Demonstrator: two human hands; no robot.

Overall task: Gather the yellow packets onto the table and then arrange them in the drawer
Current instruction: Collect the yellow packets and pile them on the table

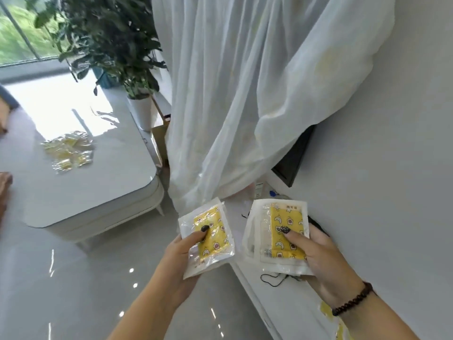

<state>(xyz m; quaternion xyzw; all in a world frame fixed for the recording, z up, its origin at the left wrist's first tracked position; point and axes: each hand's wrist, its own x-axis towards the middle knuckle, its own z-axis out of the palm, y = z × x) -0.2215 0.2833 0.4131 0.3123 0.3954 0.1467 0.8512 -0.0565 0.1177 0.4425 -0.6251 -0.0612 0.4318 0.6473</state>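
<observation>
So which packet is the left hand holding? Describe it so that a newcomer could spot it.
Start at the white curtain and drop to the two hands below its hem. The left hand pinches a clear packet with a yellow patterned insert, thumb on top. It is tilted and crinkled, while the right hand holds a flatter, larger stack.

Legible text: none. Packet [285, 231] held in the right hand [326, 261]: a short printed line at its top edge above the thumb, characters too blurred to read. Packet [208, 238] in the left hand [182, 253]: faint print near its lower edge, unreadable.
</observation>
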